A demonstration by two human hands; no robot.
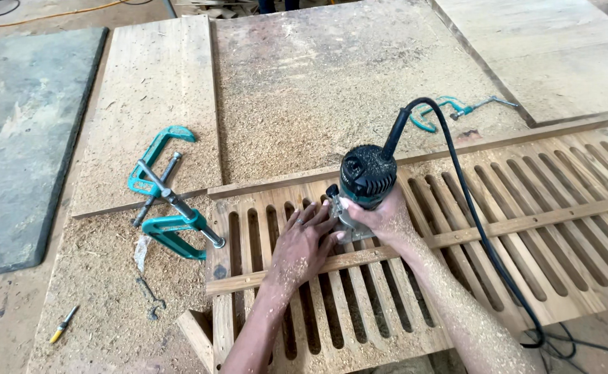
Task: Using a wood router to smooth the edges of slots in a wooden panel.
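My right hand grips the dusty router; my left hand lies spread flat on the slatted wooden panel.

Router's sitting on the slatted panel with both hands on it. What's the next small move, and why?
Probably ease the router along its slot in the slatted panel, keeping the left hand flat and the right hand on the base; its cord trails over the slats and could snag.

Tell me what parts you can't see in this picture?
Head view:
- The router bit: hidden under its body and both hands.
- Right hand fingers: wrapped behind the router.
- The black cord: runs off the bottom edge.
- The slatted wooden panel: cut off at the right edge.
- The far clamp: too small for detail.
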